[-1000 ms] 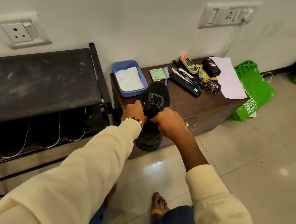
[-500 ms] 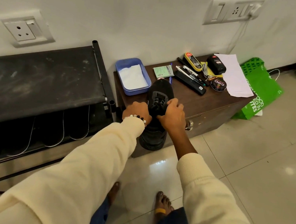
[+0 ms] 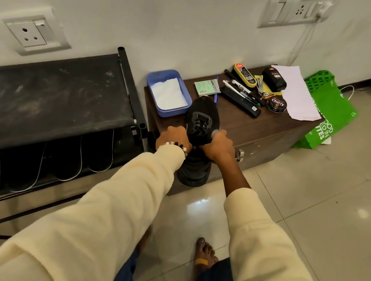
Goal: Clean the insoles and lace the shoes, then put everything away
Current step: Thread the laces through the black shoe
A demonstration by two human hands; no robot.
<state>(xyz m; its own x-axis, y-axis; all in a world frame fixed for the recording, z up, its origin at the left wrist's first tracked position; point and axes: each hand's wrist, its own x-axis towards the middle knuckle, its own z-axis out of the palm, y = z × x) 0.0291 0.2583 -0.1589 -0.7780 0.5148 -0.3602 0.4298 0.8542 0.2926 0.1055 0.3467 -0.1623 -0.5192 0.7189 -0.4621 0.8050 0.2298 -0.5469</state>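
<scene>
Your left hand (image 3: 172, 136) and right hand (image 3: 219, 145) are both curled in at the laces (image 3: 200, 124) of the black shoe (image 3: 203, 116), one on each side of it, though your fingers are hidden and you cannot tell exactly what each one pinches. The shoe lies toe toward the wall on the front of the brown cabinet (image 3: 265, 128), heel hanging over the edge, just beside the blue tray (image 3: 151, 82). Farther back sit a polish tin (image 3: 276, 103), brushes and a sheet of paper (image 3: 299, 95).
</scene>
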